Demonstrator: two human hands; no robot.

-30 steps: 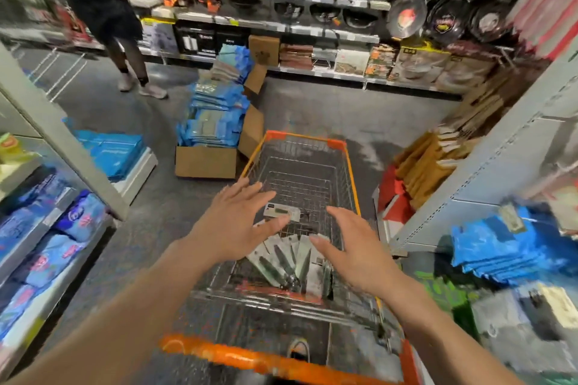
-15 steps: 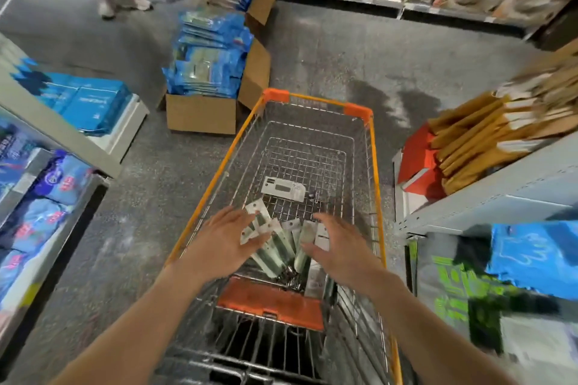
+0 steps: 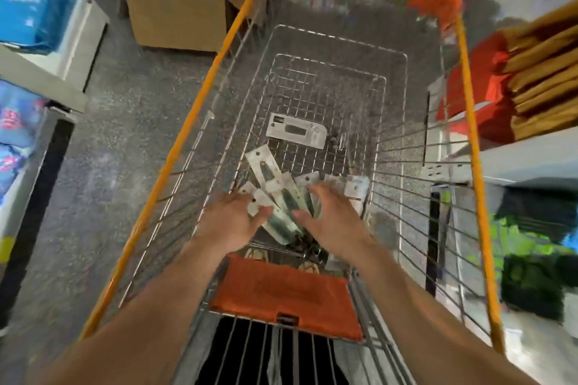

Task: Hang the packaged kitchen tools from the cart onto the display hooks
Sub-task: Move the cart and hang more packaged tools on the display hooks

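The packaged kitchen tools (image 3: 278, 194) lie in a loose fan on the wire floor of the cart (image 3: 467, 78), at the centre of the frame. Most of their long axes run from lower centre up and to the left. One more pack (image 3: 295, 132) lies crosswise above them, apart from the heap.

The left hand (image 3: 231, 219) is at the fan's left edge and the right hand (image 3: 331, 216) at its right. Both have their fingers spread and gently arched. The left thumb and fingertips look to be touching the nearest cards, but nothing is gripped as far as the blur allows.

The heap sits between the hands and just past the fingertips, about equally close to each, so gathering it likely means closing both inward. No display hooks are in view. A cardboard box (image 3: 175, 19) stands at upper left.
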